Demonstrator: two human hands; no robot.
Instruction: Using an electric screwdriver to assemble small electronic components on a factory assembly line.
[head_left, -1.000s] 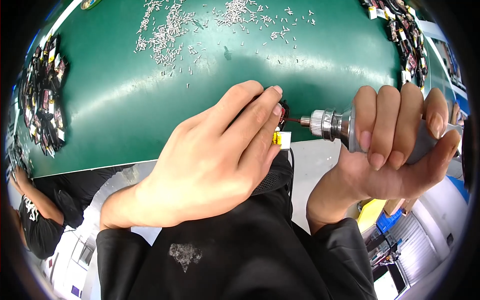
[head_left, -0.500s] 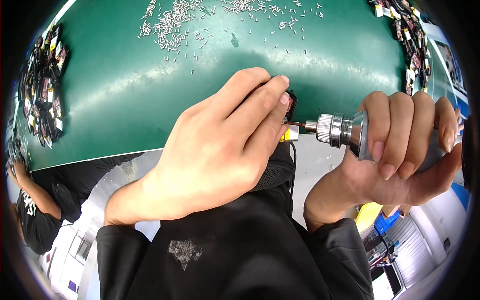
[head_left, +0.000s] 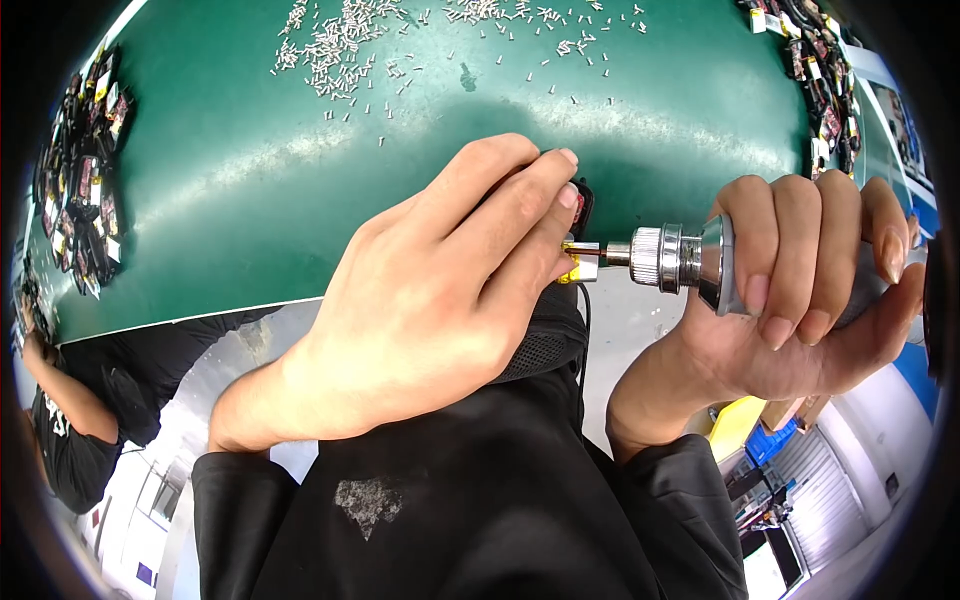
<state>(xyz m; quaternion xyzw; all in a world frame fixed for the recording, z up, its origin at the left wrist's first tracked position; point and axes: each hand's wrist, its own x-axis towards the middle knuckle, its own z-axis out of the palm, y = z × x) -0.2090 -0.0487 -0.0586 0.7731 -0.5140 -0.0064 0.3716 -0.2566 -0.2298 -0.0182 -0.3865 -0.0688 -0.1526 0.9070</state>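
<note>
I pinch a small black part (head_left: pixel 582 203) with a yellow patch between the fingertips of my left hand (head_left: pixel 440 290), just off the near edge of the green mat (head_left: pixel 250 190). My fingers are closed tightly on it, and most of the part is hidden under them. The tip of a silver power screwdriver (head_left: pixel 668 258) meets the part from the right. My right hand (head_left: pixel 800 290) is wrapped around the screwdriver's body, fingers curled shut over it. Loose small screws (head_left: pixel 340 50) lie scattered across the far side of the mat. Piles of dark parts (head_left: pixel 80 190) sit along its left and right edges. Another person's arm (head_left: pixel 70 400) shows at lower left.
</note>
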